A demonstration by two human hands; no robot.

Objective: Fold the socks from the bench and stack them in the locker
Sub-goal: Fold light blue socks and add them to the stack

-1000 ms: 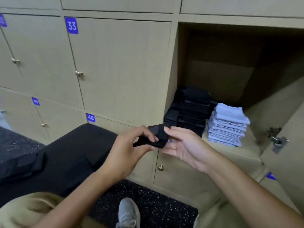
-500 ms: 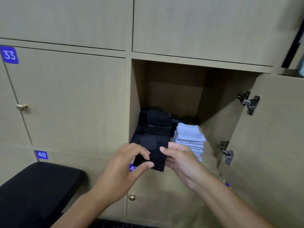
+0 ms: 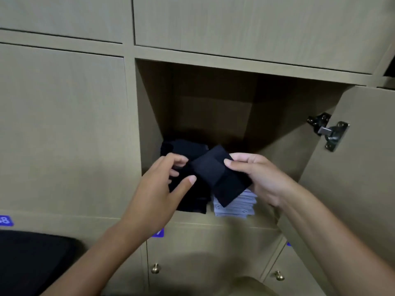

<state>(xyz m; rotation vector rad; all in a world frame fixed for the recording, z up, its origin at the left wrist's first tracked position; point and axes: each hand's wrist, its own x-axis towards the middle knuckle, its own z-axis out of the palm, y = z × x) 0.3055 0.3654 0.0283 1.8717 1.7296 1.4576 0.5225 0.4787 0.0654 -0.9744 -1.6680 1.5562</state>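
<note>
A folded black sock [image 3: 220, 174] is pinched by the right hand [image 3: 263, 178] at the open locker [image 3: 213, 116], over the black stack [image 3: 188, 201]. Left hand [image 3: 158, 193] fingers are loosely spread beside it.

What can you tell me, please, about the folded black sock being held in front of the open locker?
The folded black sock is a flat, soft knit rectangle, tilted diagonally, with a slightly lighter band across its upper half. The right hand pinches its right edge; the left hand is at its left edge, fingers loosely curled. It hangs before the open wooden locker, overlapping the black sock stack and pale blue stack.
</note>
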